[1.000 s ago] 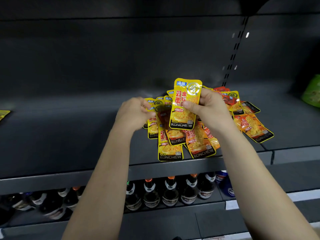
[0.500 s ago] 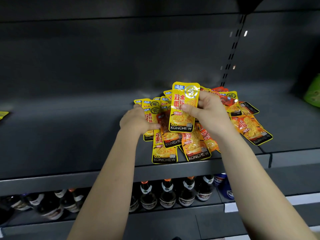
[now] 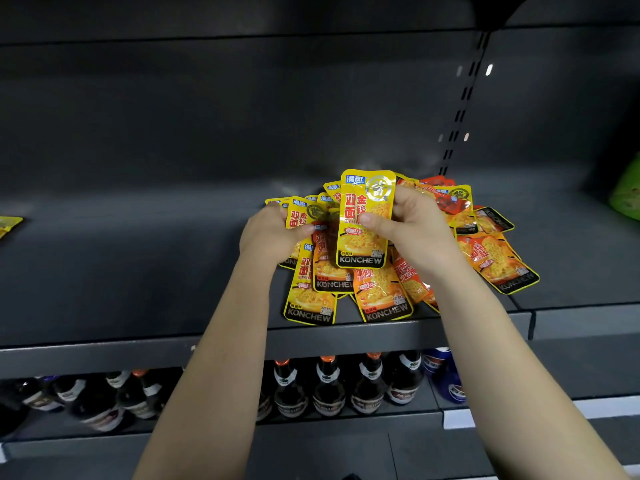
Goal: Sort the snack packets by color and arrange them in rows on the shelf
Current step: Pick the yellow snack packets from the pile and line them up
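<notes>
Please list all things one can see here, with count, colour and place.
held packet: one, yellow, upright in right hand
fanned packets: several, yellow, in left hand
pile: many packets, yellow and orange, on shelf
lone packet: one, yellow, shelf's far left
green pack: one, far right edge
shelf: one, dark grey
bottles: several, dark, orange caps, lower shelf
blue container: one, right of bottles
left hand: grips fanned packets
right hand: pinches held packet

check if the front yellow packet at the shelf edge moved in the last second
Yes. The front yellow packet has slid left along the shelf edge, which opened a wider gap of bare shelf between it and the orange packet beside it.
</notes>
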`<state>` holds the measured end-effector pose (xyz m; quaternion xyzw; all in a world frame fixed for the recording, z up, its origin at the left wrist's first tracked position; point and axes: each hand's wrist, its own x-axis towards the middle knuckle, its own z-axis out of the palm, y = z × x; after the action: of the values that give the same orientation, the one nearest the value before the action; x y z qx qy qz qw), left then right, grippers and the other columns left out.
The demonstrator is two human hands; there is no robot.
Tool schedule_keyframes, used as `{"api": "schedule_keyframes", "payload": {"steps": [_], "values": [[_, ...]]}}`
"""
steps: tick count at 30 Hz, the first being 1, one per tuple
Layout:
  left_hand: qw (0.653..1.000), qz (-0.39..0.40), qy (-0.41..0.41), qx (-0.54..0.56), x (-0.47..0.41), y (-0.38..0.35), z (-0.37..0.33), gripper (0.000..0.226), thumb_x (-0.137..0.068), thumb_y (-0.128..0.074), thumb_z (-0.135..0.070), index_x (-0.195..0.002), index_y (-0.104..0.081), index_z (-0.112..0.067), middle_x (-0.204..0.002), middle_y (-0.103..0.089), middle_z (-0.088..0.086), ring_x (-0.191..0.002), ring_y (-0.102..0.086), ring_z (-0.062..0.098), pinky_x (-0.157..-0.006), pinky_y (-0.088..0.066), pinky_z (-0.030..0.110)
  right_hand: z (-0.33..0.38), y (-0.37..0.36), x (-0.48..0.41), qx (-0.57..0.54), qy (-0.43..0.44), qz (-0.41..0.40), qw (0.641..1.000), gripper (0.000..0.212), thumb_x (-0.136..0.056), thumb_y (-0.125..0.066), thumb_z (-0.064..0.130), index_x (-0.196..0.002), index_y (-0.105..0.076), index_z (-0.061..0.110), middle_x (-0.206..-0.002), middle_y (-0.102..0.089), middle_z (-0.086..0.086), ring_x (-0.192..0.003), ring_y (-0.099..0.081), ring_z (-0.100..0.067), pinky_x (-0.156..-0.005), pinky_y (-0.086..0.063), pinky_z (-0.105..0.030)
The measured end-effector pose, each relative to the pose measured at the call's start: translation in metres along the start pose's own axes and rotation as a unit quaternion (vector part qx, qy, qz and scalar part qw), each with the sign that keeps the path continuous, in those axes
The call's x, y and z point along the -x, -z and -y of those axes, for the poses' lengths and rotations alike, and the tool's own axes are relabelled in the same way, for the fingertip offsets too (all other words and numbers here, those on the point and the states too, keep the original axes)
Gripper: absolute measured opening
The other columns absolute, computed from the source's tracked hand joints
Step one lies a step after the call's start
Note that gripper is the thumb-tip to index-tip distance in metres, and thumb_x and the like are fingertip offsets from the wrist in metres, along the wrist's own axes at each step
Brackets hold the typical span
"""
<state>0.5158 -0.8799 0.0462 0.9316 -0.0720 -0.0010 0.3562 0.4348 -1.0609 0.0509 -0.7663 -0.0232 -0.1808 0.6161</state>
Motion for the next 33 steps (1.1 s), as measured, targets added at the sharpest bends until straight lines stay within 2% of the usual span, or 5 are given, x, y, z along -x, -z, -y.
{"api": "schedule_keyframes", "payload": {"steps": [4, 7, 18, 26, 33], "values": [[0.999, -0.035, -0.002, 0.015, -0.001, -0.004, 0.000, 0.024, -0.087, -0.069, -0.036, -0.088, -0.054, -0.018, -0.085, -0.054, -0.009, -0.094, -0.057, 0.020, -0.082, -0.045, 0.037, 0.000, 0.003, 0.002, 0.001, 0.000, 0.003, 1.000, 0.023, -0.086, -0.070, 0.008, -0.108, -0.067, 0.006, -0.099, -0.075, -0.001, -0.092, -0.072, -0.014, -0.081, -0.059, -0.033], [0.995, -0.103, 0.009, 0.019, -0.001, 0.000, 0.004, 0.040, -0.086, -0.070, -0.036, -0.115, -0.056, -0.014, -0.103, -0.063, -0.002, -0.102, -0.061, 0.024, -0.077, -0.042, 0.033, 0.000, 0.005, 0.002, 0.001, -0.001, 0.004, 1.000, 0.023, -0.086, -0.070, 0.008, -0.108, -0.067, 0.005, -0.098, -0.075, -0.001, -0.091, -0.072, -0.014, -0.081, -0.059, -0.032], [0.982, -0.185, -0.025, 0.008, 0.040, 0.035, 0.028, 0.020, -0.087, -0.068, -0.031, -0.098, -0.066, -0.015, -0.091, -0.071, 0.002, -0.084, -0.063, 0.024, -0.075, -0.048, 0.034, 0.007, -0.019, 0.006, -0.012, -0.004, 0.055, 0.998, 0.023, -0.085, -0.070, 0.005, -0.108, -0.066, 0.003, -0.097, -0.075, -0.002, -0.088, -0.073, -0.013, -0.075, -0.058, -0.026], [0.967, -0.233, 0.033, -0.096, 0.081, 0.079, 0.058, 0.021, -0.089, -0.064, -0.031, -0.106, -0.062, -0.019, -0.098, -0.067, 0.008, -0.099, -0.057, 0.037, -0.098, -0.039, 0.051, 0.018, -0.062, 0.005, 0.052, 0.010, 0.083, 0.995, 0.017, -0.080, -0.077, 0.010, -0.096, -0.071, 0.014, -0.090, -0.076, 0.000, -0.083, -0.073, -0.017, -0.078, -0.059, -0.041], [0.954, -0.269, 0.064, -0.120, 0.111, 0.124, 0.102, 0.019, -0.090, -0.064, -0.028, -0.108, -0.062, -0.021, -0.101, -0.067, 0.010, -0.104, -0.055, 0.038, -0.093, -0.032, 0.043, 0.032, -0.120, 0.007, 0.175, 0.066, 0.097, 0.978, 0.016, -0.074, -0.080, 0.024, -0.083, -0.070, 0.015, -0.078, -0.072, -0.003, -0.077, -0.067, -0.027, -0.073, -0.055, -0.044]]}}
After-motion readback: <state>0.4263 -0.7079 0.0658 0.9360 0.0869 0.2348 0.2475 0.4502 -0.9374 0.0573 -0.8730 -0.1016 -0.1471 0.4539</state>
